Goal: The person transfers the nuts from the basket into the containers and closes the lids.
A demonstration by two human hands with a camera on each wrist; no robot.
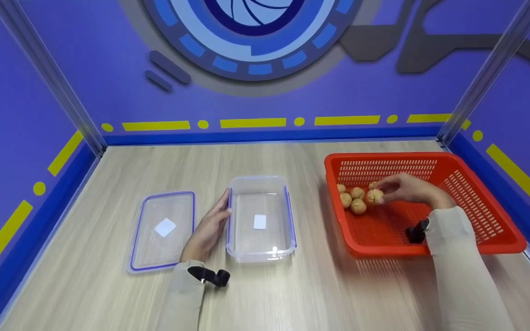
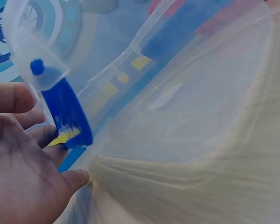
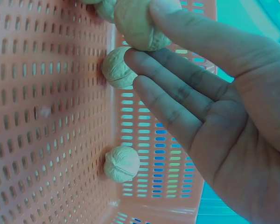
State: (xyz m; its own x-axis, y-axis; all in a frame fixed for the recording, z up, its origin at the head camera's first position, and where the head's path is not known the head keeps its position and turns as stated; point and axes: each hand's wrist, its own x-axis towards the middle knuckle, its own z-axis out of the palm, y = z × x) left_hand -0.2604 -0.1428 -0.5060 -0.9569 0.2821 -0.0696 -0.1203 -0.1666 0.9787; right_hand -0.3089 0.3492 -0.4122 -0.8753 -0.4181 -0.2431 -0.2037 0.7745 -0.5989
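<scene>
Between thumb and fingertips, my right hand pinches a walnut inside the red basket. In the right wrist view this walnut is up off the basket's mesh. Several more walnuts lie together at the basket's left side. My left hand rests along the left side of a clear plastic container, fingers nearly straight. The left wrist view shows those fingers beside a blue side latch. The container stands uncovered, a small white label on its floor.
Left of the left hand, a clear lid with a blue seal and a white label lies on the wooden table. Blue-purple panels with yellow markings enclose the table at the back and both sides.
</scene>
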